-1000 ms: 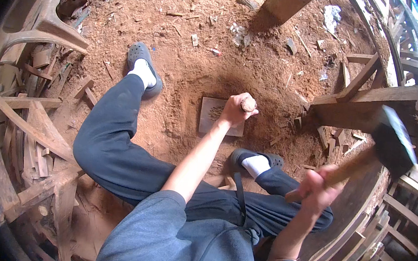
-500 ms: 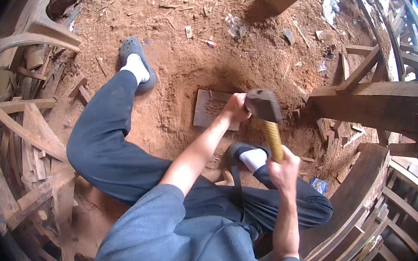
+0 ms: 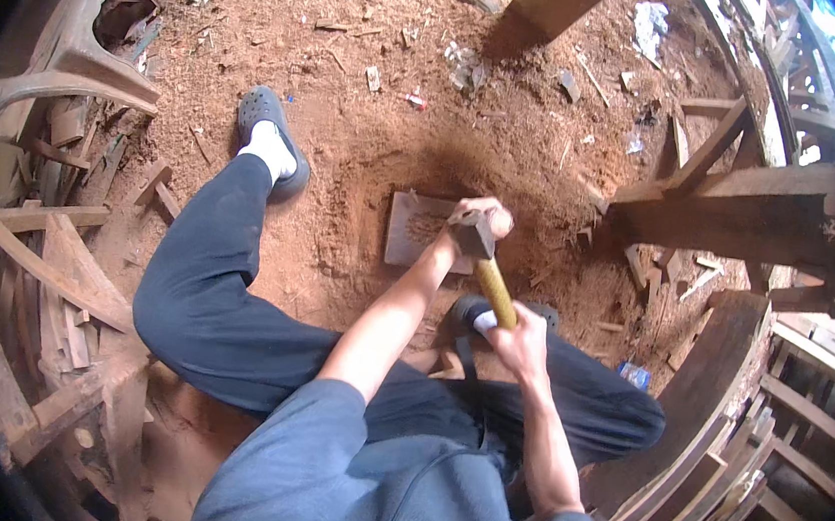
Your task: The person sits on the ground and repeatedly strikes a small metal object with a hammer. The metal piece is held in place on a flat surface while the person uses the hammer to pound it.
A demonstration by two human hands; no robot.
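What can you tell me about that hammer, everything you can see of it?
The hammer has a dark, blocky head that looks like metal, and a straight yellowish handle whose material I can't make out. The right hand grips the handle's near part, hiding its end. From there the handle slants forward and to the left. The head covers part of the left hand in this view; whether it touches anything there is unclear.

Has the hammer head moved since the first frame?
Yes: the hammer head went left, away from the thick wooden beam and toward the flat slab.
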